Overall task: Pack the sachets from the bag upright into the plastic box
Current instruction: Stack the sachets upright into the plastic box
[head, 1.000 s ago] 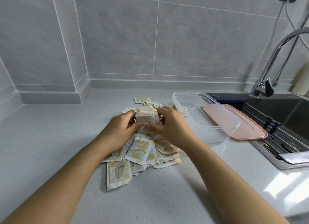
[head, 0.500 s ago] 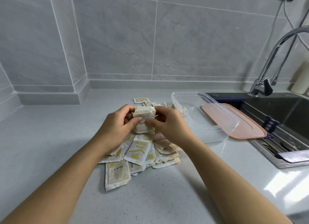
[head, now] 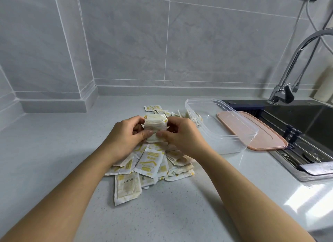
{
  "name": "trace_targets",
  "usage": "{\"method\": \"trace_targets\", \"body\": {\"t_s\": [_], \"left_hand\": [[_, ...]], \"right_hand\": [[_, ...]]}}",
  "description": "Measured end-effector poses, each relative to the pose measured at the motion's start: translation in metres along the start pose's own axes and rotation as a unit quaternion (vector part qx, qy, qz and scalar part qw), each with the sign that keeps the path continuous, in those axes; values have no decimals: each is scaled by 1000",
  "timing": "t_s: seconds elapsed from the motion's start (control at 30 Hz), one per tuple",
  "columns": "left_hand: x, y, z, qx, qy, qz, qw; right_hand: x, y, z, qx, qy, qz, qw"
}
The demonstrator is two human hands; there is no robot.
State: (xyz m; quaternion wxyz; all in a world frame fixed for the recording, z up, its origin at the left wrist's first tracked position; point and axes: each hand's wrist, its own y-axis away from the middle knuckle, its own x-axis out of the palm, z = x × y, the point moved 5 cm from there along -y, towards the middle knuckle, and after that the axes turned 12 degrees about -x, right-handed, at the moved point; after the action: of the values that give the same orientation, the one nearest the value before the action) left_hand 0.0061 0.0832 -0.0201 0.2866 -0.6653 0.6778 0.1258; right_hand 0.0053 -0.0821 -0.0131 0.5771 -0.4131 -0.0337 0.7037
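Note:
A stack of white-and-yellow sachets (head: 155, 125) is pressed between my left hand (head: 124, 139) and my right hand (head: 182, 135), held just above a loose pile of sachets (head: 153, 162) spread on the grey counter. To the right stands the clear plastic box (head: 232, 144), open, with a few sachets (head: 195, 120) leaning upright against its near-left wall. The rest of the box looks bare. No bag is in view.
A pink lid (head: 259, 131) lies flat behind the box, at the edge of the dark sink (head: 306, 126). A chrome tap (head: 295, 65) rises over the sink. Tiled wall runs along the back and left of the counter (head: 54, 151).
The stack of sachets has been lifted slightly and squared up between both hands; the hands stay over the pile.

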Motion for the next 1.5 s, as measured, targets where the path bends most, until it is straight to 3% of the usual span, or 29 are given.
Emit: {"method": "trace_targets", "body": {"t_s": [0.1, 0.23, 0.53, 0.7, 0.83, 0.97, 1.17, 1.3, 1.5], "left_hand": [[6, -1, 6, -25, -39, 38, 998], [6, -2, 5, -18, -41, 31, 998], [6, -1, 11, 10, -5, -11, 1000], [10, -5, 17, 7, -20, -21, 1000], [10, -6, 19, 9, -32, -26, 999], [10, -5, 16, 24, -42, -32, 998], [9, -4, 15, 38, -53, -34, 997], [9, -4, 14, 39, -53, -43, 997], [9, -3, 12, 38, -54, -48, 997]], "right_hand": [[1, 2, 1, 3, 47, 28, 998], [0, 2, 4, -8, 52, 15, 998], [-32, -9, 23, -16, 109, -82, 991], [-86, -32, 21, 0, 228, -132, 965], [-123, -50, -19, 87, 345, -92, 930], [-134, -54, -55, 203, 453, -8, 868], [-113, -56, -71, 232, 516, 113, 816], [-106, -59, -78, 232, 524, 125, 810], [-106, -63, -96, 237, 479, 107, 838]]}}
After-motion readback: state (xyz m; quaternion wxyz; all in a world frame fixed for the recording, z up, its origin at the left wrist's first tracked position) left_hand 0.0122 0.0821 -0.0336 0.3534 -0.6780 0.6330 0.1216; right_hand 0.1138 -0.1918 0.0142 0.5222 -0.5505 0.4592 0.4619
